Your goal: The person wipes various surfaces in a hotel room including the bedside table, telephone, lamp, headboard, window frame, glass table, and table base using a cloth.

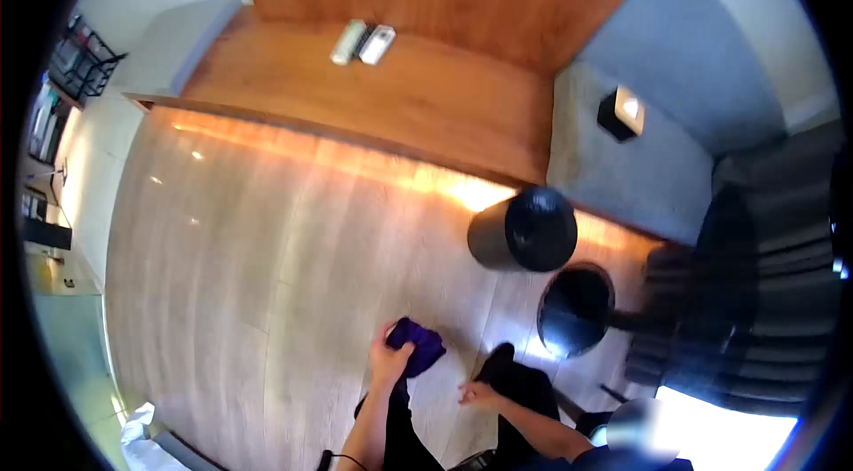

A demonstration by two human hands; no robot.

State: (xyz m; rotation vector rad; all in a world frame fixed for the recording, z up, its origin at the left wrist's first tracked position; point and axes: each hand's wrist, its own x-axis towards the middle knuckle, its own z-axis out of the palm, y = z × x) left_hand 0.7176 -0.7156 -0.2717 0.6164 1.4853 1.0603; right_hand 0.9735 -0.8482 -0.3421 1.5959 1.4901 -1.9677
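My left hand [387, 363] is closed around a bunched dark purple cloth [419, 348], with the thumb lying over its surface. The cloth hangs above the wooden floor, in front of my knees. Lower right of it, my right hand [480, 395] hovers near my dark trouser leg [520, 382]. Its fingers look loosely bent and slightly apart, and no object shows in them.
Ahead stand a black cylindrical bin or stool [524, 231] and a round black base [576, 311]. A wooden bench [426, 89] bears two remote-like devices [378, 44]. At right are a tissue box [622, 114] on grey upholstery, dark curtains [782, 293] and a bright screen [729, 431].
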